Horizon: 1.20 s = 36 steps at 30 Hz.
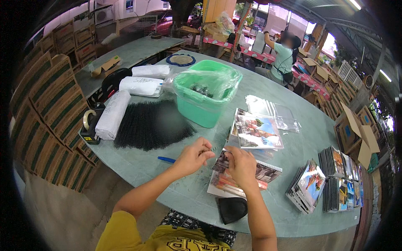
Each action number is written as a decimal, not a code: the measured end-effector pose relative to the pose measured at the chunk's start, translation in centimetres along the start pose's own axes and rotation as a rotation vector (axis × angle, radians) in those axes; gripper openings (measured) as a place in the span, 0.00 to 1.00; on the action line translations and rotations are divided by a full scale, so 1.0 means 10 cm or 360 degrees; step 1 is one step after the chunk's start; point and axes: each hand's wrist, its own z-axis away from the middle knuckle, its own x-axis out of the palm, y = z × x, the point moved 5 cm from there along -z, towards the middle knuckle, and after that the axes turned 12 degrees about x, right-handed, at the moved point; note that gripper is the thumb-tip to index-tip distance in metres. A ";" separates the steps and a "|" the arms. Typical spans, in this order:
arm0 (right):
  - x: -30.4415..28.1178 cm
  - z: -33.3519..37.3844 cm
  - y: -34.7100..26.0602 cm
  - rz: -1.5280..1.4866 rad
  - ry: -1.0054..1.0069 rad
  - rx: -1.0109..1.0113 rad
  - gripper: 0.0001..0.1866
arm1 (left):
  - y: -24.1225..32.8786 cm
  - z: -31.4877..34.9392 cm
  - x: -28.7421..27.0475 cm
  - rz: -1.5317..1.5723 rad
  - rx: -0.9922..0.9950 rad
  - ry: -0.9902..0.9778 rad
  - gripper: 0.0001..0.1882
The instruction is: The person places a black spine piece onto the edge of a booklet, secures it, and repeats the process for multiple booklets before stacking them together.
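1. The left hand (193, 157) and right hand (241, 164) are pinching something small between closed fingertips, possibly a clip; it is too small to tell.
2. They are working over the printed booklet (234, 175) lying on the green table (167, 171).
3. Keeping the pinch low above the booklet's edge is probably helping alignment.
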 end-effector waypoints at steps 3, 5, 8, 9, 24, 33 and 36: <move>-0.02 0.00 0.02 -0.0074 0.0024 0.0020 0.09 | 0.28 0.04 0.04 -0.0232 0.0226 0.0098 0.10; -0.03 0.01 0.00 -0.0097 0.0004 0.0028 0.09 | 0.35 0.06 0.10 -0.0425 0.0326 0.0116 0.09; -0.06 0.03 -0.04 -0.0120 -0.0033 0.0040 0.09 | 0.32 0.06 0.09 -0.0569 0.0367 0.0275 0.09; -0.06 0.03 -0.06 -0.0137 -0.0049 0.0043 0.09 | 0.30 0.06 0.09 -0.0625 0.0367 0.0300 0.09; 0.02 0.01 0.01 -0.0071 0.0153 0.0065 0.10 | 0.40 -0.21 -0.24 -0.0733 -0.0032 -0.0359 0.14; -0.05 0.03 -0.02 -0.0248 0.0108 0.0063 0.14 | 0.25 -0.23 -0.26 -0.0738 0.0420 -0.0316 0.12; 0.01 0.01 0.00 -0.0105 -0.0048 0.0064 0.14 | 0.41 -0.22 -0.17 -0.0864 0.0713 -0.0133 0.11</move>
